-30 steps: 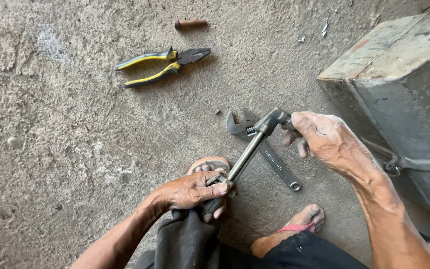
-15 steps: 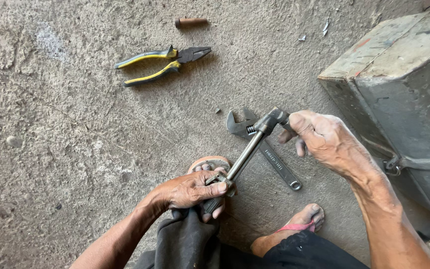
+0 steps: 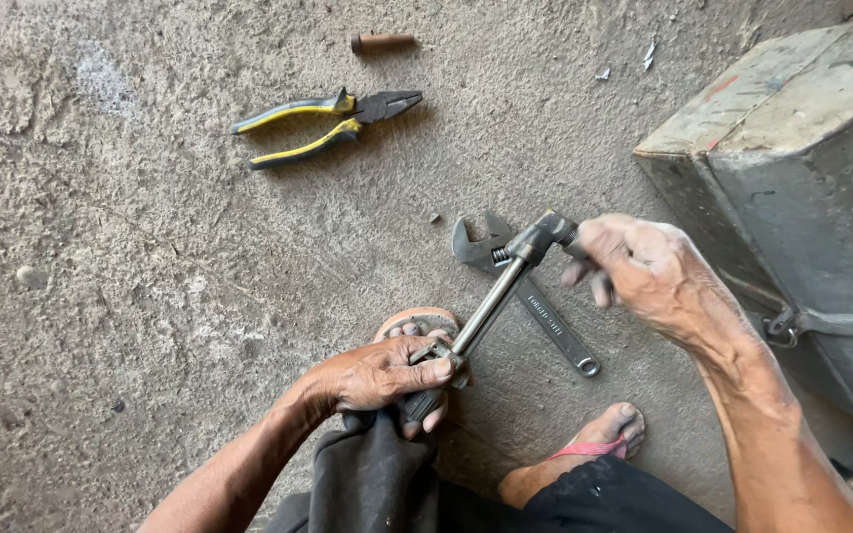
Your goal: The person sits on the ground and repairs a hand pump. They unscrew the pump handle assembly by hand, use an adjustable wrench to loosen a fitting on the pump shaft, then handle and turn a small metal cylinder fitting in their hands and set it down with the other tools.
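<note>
The head view looked down on a rough concrete floor [image 3: 150, 296] where a person crouched at the near edge. The left hand [image 3: 377, 375] was closed around a small metal fitting [image 3: 436, 353] and a bundle of dark cloth [image 3: 367, 474], its grip clamped tight on them just in front of a sandalled foot [image 3: 417, 321]. From that fitting a long steel socket wrench [image 3: 491, 301] ran up and to the right, tilted off the floor. The right hand [image 3: 644, 266] held the far end of the wrench at its angled head [image 3: 542, 235], grip clamped around the handle, fingers curled under.

Beneath the wrench, flat on the floor, lay an adjustable spanner [image 3: 530, 296], its jaw end pointing away from the person and its ring end towards the other bare foot in a pink-strapped sandal [image 3: 604, 434]. Well apart, towards the far edge of the floor, lay yellow-handled pliers [image 3: 323, 123] with the handles spread, and beyond them a short rusty tube [image 3: 382, 41]. A worn grey metal box [image 3: 792, 178] stood at the right, with a latch [image 3: 802, 324] on its side, close to the right forearm.
</note>
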